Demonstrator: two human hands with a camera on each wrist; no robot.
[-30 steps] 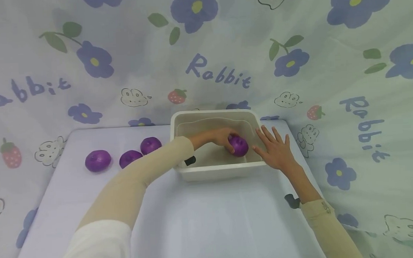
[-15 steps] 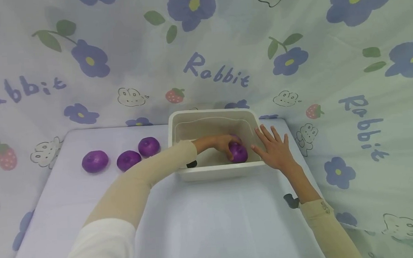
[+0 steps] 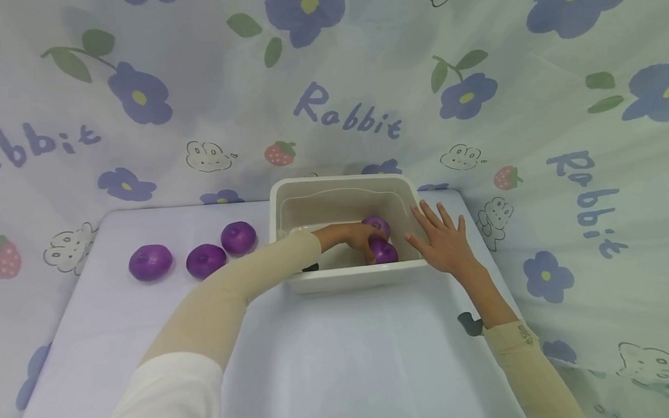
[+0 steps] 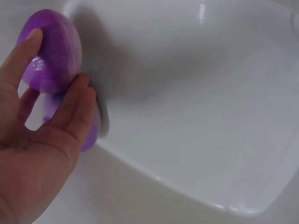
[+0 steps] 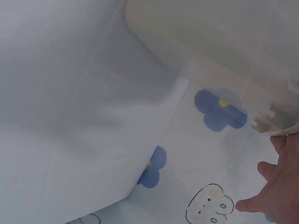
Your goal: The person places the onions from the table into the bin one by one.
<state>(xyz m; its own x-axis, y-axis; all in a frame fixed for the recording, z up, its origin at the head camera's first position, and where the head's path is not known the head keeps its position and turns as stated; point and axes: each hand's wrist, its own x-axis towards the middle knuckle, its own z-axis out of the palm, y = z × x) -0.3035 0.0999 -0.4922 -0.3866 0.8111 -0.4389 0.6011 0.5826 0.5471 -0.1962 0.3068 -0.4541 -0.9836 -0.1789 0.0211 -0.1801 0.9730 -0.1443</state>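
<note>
When counted, onions [image 3: 386, 253] total five, two boxed.

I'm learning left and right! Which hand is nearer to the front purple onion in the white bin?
Left: the left hand grips that onion; the right hand is farther, by the bin's right rim.

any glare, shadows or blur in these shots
Head view: soft light, only faint shadows on the white table; left wrist view: small glints on the upper purple onion and white bin, plus a broad soft shadow across its floor; right wrist view: dim, hazy, right hand cut off by the frame.
</note>
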